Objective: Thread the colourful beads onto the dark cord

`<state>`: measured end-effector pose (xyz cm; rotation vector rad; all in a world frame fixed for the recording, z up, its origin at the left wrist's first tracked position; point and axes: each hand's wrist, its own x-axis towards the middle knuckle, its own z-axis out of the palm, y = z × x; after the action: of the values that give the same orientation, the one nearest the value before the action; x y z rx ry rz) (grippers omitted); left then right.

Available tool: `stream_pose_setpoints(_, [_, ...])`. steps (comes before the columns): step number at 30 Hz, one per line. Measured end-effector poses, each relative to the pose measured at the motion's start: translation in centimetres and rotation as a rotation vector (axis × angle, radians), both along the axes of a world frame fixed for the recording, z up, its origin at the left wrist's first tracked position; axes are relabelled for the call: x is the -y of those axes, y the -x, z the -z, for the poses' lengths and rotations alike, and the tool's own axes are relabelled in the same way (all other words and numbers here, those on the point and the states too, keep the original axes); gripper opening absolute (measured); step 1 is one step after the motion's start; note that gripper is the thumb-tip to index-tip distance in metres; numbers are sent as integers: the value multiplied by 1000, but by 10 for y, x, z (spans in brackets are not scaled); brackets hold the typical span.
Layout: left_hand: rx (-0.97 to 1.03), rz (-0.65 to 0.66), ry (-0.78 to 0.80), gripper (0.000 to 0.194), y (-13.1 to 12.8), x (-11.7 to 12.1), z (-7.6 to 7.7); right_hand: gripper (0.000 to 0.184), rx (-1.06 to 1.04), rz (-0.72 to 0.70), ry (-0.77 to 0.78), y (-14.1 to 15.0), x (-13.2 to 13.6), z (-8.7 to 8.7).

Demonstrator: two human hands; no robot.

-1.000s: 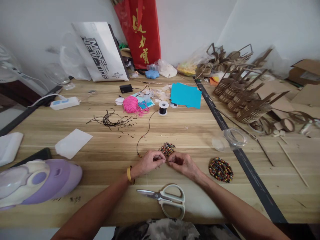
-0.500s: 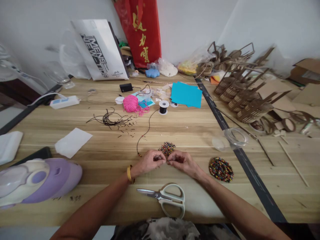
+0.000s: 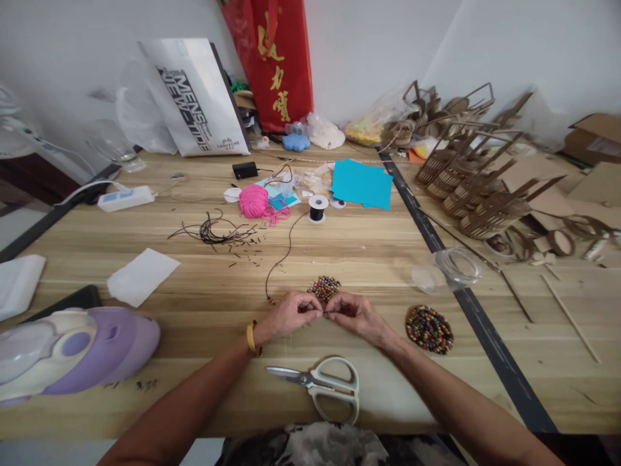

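Observation:
Both hands meet fingertip to fingertip over the table in front of me. My left hand [image 3: 295, 312] pinches a thin black cord [image 3: 290, 239], which runs from a white spool [image 3: 317, 208] and carries a few small beads [image 3: 270, 300] beside the hand. The fingers of my right hand [image 3: 354, 316] are pinched on a tiny bead at the cord's end, partly covered by the fingertips. Just beyond the hands lies a pile of multicoloured beads [image 3: 326, 285]. Scissors with pale handles [image 3: 334, 388] lie nearer to me, and a coil of strung beads [image 3: 429, 330] rests to the right.
A pink yarn ball [image 3: 253, 200], blue sheets [image 3: 361, 184] and cut black cords [image 3: 211, 230] lie farther back. On the left are a purple and white appliance [image 3: 97, 349] and white paper [image 3: 142, 277]. Small brown baskets [image 3: 478, 188] and a clear tubing coil [image 3: 458, 265] are at right.
Almost nothing differs. Both hands keep the same pinch at the same place, with only a very slight shift at the fingertips.

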<state>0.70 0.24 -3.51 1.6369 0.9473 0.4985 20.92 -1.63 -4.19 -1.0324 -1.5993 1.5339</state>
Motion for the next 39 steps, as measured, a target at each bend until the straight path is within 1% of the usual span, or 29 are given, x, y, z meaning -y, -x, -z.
stream_pose_setpoints(17, [13, -6, 3, 14, -1, 0, -2, 22, 34, -7, -14, 0, 0, -2])
stream_pose_setpoints(25, [2, 0, 0, 14, -1, 0, -1, 19, 24, -14, -11, 0, 0, -2])
stream_pose_setpoints(29, [-7, 4, -7, 13, -1, -1, -3, 19, 27, -15, -11, -1, -1, -1])
stream_pose_setpoints(34, [-15, 9, -30, 13, -1, -1, -6, 18, 49, -13, -9, -1, -1, -4])
stream_pose_setpoints(39, [-28, 8, -35, 14, -1, -1, -4, 17, 65, -18, -2, -1, -1, -5])
